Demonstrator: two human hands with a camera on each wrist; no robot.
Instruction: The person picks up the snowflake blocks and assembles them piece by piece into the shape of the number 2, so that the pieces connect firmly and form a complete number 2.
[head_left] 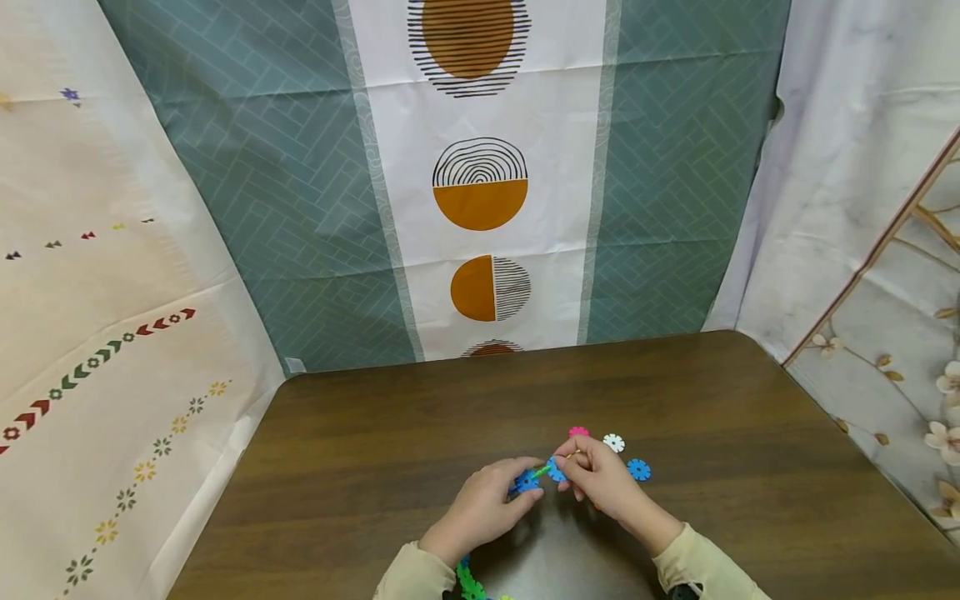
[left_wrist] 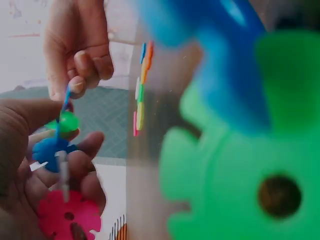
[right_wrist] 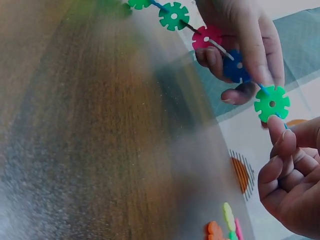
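Both hands hold one chain of slotted plastic snowflake discs, raised over the table. My left hand grips it around a blue disc, with a pink disc beside its fingers. My right hand pinches a thin blue disc, seen edge-on, between thumb and finger. That piece meets the green disc at the chain's end, between the two hands. Further along, another green disc continues the chain toward the left forearm. Close to the left wrist camera, a large blurred green disc fills the view.
Beyond the right hand, loose discs lie on the brown table: a pink disc, a white disc and a blue disc. More chain pieces show beside the left sleeve. Patterned cloth hangs behind the table.
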